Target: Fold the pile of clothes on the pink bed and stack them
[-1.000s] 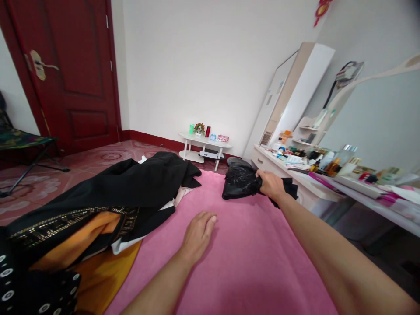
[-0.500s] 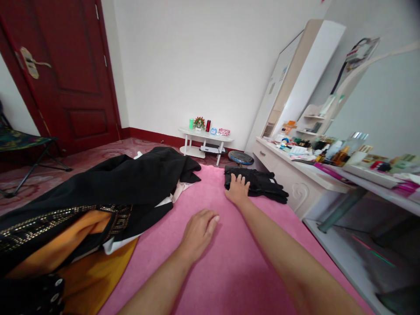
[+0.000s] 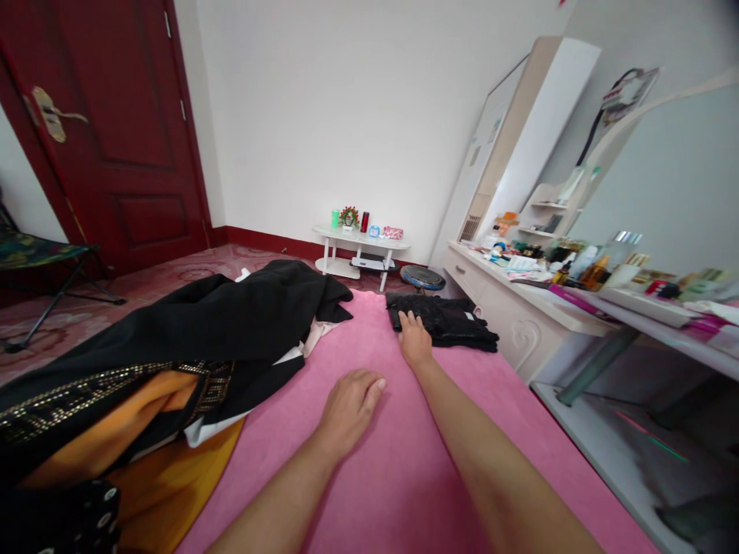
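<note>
My right hand (image 3: 413, 341) lies flat and open at the near edge of a folded black garment (image 3: 444, 321), which rests at the far right of the pink bedspread (image 3: 404, 462). Its fingertips touch the garment's left corner. My left hand (image 3: 349, 406) rests palm down on the pink bedspread, fingers together and stretched out, holding nothing. To its left lies a heap of black clothes (image 3: 231, 315) with gold trim over an orange garment (image 3: 144, 454).
A white dressing table (image 3: 519, 308) crowded with bottles stands close on the right, with a mirror above. A small white side table (image 3: 358, 250) and a round stool (image 3: 420, 278) stand by the far wall. A dark red door (image 3: 109, 131) and a folding chair (image 3: 40, 261) are at left.
My right hand let go of the black garment it held bunched up and set it down flat on the bedspread. It now rests open at the garment's edge. My left hand stayed put.
</note>
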{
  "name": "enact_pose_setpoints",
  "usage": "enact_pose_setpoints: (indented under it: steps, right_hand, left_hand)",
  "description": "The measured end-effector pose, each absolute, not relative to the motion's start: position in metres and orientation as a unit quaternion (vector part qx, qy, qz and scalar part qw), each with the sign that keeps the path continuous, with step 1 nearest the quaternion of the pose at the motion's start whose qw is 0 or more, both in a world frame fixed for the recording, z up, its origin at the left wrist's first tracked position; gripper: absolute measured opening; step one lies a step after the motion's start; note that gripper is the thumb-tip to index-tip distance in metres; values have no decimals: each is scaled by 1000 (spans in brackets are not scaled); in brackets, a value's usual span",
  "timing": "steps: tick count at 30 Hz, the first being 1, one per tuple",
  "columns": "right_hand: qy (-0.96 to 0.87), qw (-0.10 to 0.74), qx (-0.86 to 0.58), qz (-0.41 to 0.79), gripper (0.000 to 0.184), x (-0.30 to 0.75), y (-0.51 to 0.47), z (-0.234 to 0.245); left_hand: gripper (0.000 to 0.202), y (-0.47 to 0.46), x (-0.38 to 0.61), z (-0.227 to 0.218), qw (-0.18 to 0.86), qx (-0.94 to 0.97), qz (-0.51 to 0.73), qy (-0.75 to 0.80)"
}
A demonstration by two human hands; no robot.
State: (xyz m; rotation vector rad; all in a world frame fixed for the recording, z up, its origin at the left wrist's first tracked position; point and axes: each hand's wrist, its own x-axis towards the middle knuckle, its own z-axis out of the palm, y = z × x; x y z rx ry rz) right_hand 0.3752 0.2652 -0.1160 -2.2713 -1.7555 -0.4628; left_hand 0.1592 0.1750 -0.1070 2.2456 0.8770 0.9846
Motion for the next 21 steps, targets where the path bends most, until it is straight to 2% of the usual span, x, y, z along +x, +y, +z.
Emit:
enact_pose_setpoints:
  steps: [4,6,9,13,17,21]
  right_hand:
    - [-629,130,-755,-134,69,375,259,-119]
    - [-642,143,-739,-145,66,389,251,-118]
    - [-556,128,-810,-136,62,419,240,-119]
    - [-454,74,-885,-69,75,444,233,-126]
    - [-450,94,-876,-149,76,436,224,-131]
    - [-382,106,-913,-96,83,423,203,-134]
  left_hand:
    - [38,174,158,-108,260,837,357,322]
    - [39,174,157,-108,261,838,355,321]
    - [40,174,157,-107,265,839,352,320]
    - [38,177,158,-108,265,841,347,320]
    - [26,181,158,-113,283,837,351,310]
    - [20,184,157,-118,294,830,358,309]
